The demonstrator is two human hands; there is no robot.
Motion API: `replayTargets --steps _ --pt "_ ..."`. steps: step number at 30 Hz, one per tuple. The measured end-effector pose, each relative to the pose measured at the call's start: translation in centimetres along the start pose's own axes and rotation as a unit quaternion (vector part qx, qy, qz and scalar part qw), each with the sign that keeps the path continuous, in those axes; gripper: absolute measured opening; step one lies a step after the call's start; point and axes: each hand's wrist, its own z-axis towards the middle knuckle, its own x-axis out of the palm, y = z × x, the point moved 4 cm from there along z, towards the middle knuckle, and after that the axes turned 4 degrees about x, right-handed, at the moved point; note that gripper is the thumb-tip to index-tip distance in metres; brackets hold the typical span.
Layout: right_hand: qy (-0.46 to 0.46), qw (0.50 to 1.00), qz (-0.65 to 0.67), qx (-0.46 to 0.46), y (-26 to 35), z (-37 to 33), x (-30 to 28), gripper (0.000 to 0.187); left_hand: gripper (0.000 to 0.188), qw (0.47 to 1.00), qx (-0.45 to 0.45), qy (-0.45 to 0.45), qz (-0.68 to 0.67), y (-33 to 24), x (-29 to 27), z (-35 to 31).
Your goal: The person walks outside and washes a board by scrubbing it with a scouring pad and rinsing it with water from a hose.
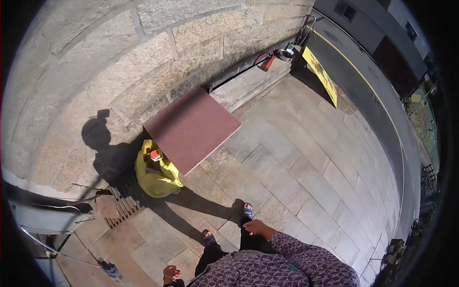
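"Nearest the camera: a purple leaf-patterned top. Anything held?"

"Right hand: fingers curled in. Left hand: loosely curled. I can't tell whether either holds something."

"And beyond?"

"A yellow plastic bag, red-capped container inside, on the pale paving near its stone-wall edge, beside a reddish rectangular slab. Gathering the bag's rim would likely give the steadiest hold."

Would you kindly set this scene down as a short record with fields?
Left hand: bare, partly curled, no held object visible
Right hand: bare, curled, no held object visible
Nearby: yellow plastic bag holding a red-topped container
Beside it: flat, square, reddish-brown slab
Background: rough stone-block wall, yellow rectangular board
Underfoot: pale stone paving
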Motion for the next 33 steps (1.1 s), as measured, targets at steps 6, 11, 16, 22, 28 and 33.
replayTargets --steps 6,11,16,22,28,33 --pt "-0.124 0.991 -0.041 0.039 -11.5 0.5 -13.7 0.032 0.025 0.958 0.104 -0.138 0.229 -13.7 10.0 0.0" --pt "-0.23 0.967 0.082 0.07 -12.1 -1.4 -27.8 0.03 0.03 0.909 0.129 -0.076 0.39 -23.6 31.4 -4.6" --pt "-0.286 0.936 0.189 0.082 -17.2 -1.8 -40.3 0.029 0.029 0.873 0.172 -0.031 0.456 -31.6 47.8 -2.5" --pt "-0.361 0.847 0.363 0.142 -25.6 -2.0 -52.9 0.03 0.029 0.825 0.157 -0.038 0.541 -39.6 65.6 1.3" --pt "-0.341 0.79 0.476 0.179 -31.9 -3.0 -58.2 0.03 0.023 0.713 0.246 0.027 0.656 -50.6 90.3 4.4" --pt "-0.331 0.933 0.13 0.062 -41.3 4.0 -61.8 0.022 0.022 0.732 0.343 0.053 0.587 -58.9 112.7 0.8"
